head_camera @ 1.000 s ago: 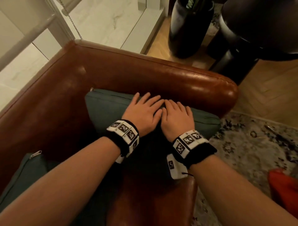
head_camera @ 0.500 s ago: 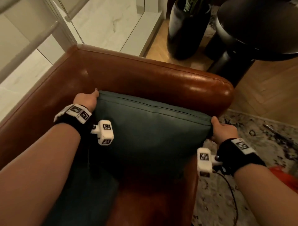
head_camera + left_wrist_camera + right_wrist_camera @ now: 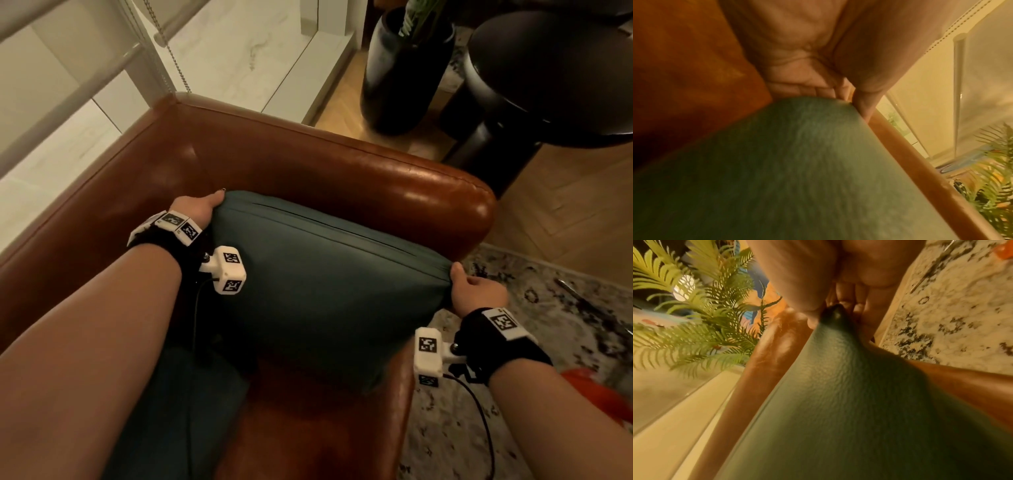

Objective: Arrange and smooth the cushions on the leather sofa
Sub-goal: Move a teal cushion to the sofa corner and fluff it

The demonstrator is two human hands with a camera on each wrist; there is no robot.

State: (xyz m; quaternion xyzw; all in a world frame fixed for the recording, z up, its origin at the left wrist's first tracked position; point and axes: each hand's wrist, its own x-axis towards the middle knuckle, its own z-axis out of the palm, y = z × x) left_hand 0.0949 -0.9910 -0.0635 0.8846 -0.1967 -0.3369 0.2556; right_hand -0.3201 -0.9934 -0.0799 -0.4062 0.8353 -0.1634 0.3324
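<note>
A dark green cushion (image 3: 322, 287) leans against the armrest of the brown leather sofa (image 3: 342, 171), at the sofa's right end. My left hand (image 3: 198, 209) grips the cushion's upper left corner (image 3: 818, 104), thumb on top. My right hand (image 3: 472, 291) pinches the upper right corner (image 3: 836, 313) between thumb and fingers. A zip seam runs along the cushion's top edge. A second green cushion (image 3: 191, 404) lies on the seat under my left forearm, mostly hidden.
Behind the armrest stand a tall black vase (image 3: 400, 68) with fern leaves (image 3: 694, 313) and a dark round side table (image 3: 548, 85). A patterned rug (image 3: 548, 325) lies right of the sofa with something red (image 3: 596, 397) on it. A window blind chain (image 3: 164, 44) hangs at back left.
A second ago both hands lay flat together on the cushion's middle. They moved apart to its two top corners and took hold; since half a second ago little has shifted.
</note>
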